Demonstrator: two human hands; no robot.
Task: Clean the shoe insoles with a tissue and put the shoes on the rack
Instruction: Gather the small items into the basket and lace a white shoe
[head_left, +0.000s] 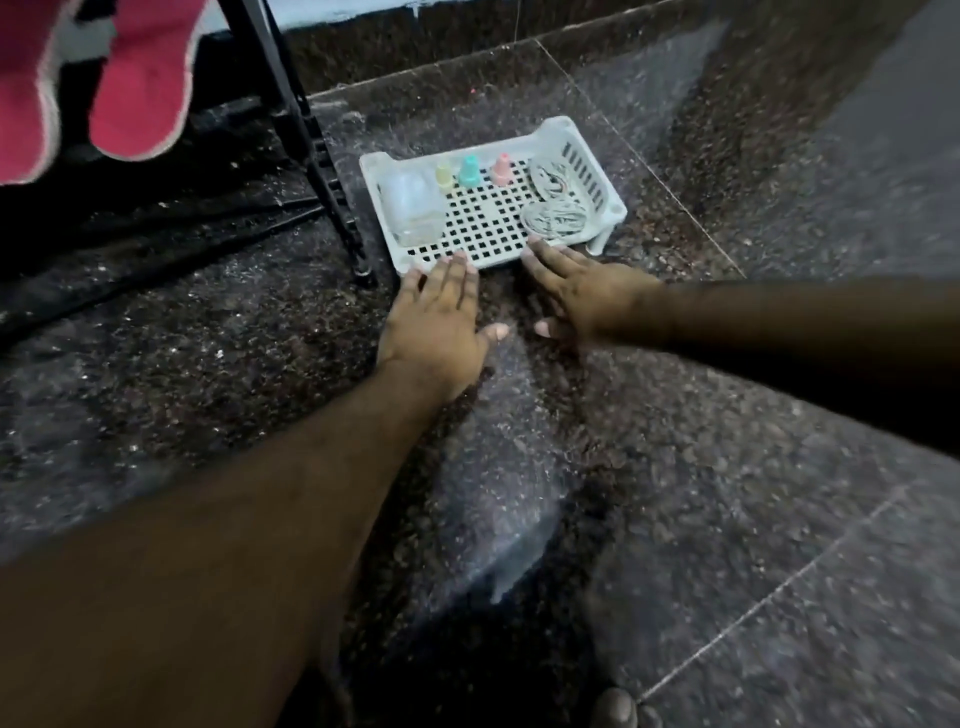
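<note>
My left hand (439, 317) is flat and wide, with the fingers straight. The fingertips touch the near edge of a white tray (597, 156). My right hand (582, 293) is flat and wide too, just beside my left hand, and its fingertips touch the same edge. Neither hand holds anything.

Past my fingers, in the tray, stand three little bottles in a row: a yellow bottle (444, 176), a green bottle (470, 171) and a pink bottle (502, 169). A clear box (413, 208) lies in front of my left hand. Coiled laces (555, 215) lie in front of my right hand.

Far off to the left of my left hand are the pink shoes (140, 83), up on the black rack (306, 135). Everything sits on a dark speckled floor (675, 467).
</note>
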